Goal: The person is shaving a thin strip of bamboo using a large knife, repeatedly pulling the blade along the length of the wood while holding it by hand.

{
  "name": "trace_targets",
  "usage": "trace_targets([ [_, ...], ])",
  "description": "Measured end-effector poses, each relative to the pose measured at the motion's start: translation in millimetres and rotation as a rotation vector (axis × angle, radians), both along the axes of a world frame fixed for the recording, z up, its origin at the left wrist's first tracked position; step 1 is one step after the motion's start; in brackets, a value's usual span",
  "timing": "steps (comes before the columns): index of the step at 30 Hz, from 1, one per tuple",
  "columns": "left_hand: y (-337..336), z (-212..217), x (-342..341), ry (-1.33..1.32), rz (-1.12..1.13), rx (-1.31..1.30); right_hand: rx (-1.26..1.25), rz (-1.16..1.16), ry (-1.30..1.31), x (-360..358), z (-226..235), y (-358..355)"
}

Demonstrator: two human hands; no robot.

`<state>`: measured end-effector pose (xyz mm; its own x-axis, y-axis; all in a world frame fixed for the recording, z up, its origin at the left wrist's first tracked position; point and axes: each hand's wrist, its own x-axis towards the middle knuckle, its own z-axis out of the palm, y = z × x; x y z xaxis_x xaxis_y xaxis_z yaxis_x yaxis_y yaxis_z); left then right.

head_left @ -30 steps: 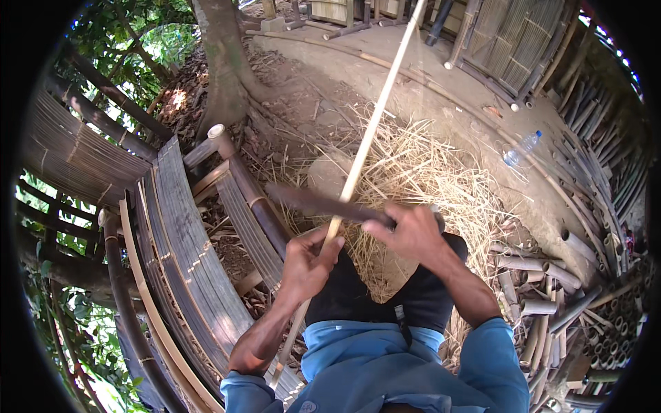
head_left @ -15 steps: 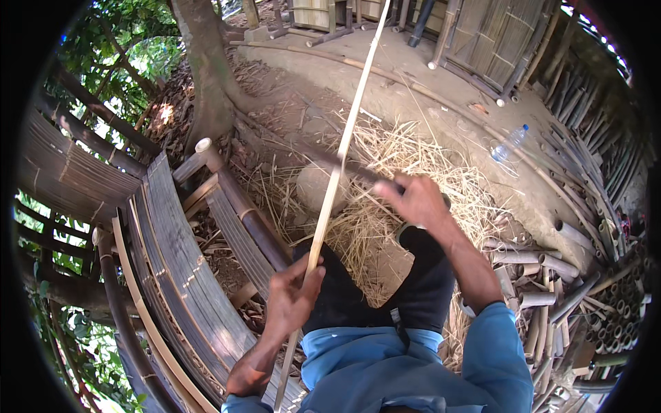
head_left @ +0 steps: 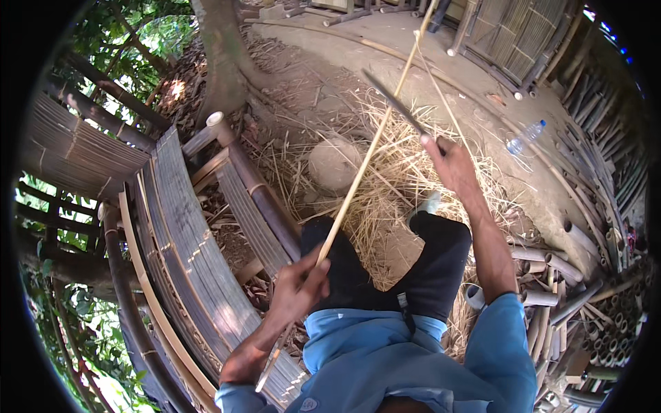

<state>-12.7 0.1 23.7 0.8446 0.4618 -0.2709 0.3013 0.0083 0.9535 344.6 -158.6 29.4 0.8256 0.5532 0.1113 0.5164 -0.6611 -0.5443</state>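
My left hand [head_left: 301, 286] is closed around a long pale bamboo strip [head_left: 363, 165], which slants up and away to the right. The strip's lower end comes out below that hand, beside my forearm. Farther forward and to the right, my right hand [head_left: 452, 165] grips a long dark-bladed knife [head_left: 412, 119], its handle mostly hidden by the fingers. The blade crosses the strip about midway along its far part; whether they touch, I cannot tell. From high on the strip a thin sliver [head_left: 446, 93] hangs down to the right, partly split from it.
A heap of shavings [head_left: 389, 186] lies before my knees, beside a rounded stone-like block [head_left: 335, 164]. A bamboo bench [head_left: 180, 241] stands at left, a tree trunk [head_left: 224, 55] behind it. Cut bamboo pieces [head_left: 540, 298] and a plastic bottle [head_left: 526, 136] are at right.
My right hand has moved right and slightly forward, and the knife now tilts up more steeply. The strip leans farther right, with a sliver hanging from it. The whole view has shifted slightly.
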Motion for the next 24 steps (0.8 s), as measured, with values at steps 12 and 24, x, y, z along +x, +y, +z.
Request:
trace_targets([
  [12, 11, 11, 45, -0.085, -0.008, -0.124, 0.085, 0.424, -0.147, -126, -1, 18],
  [24, 7, -5, -27, 0.002, -0.073, 0.169, -0.106, 0.048, 0.152, -13, -4, 15],
])
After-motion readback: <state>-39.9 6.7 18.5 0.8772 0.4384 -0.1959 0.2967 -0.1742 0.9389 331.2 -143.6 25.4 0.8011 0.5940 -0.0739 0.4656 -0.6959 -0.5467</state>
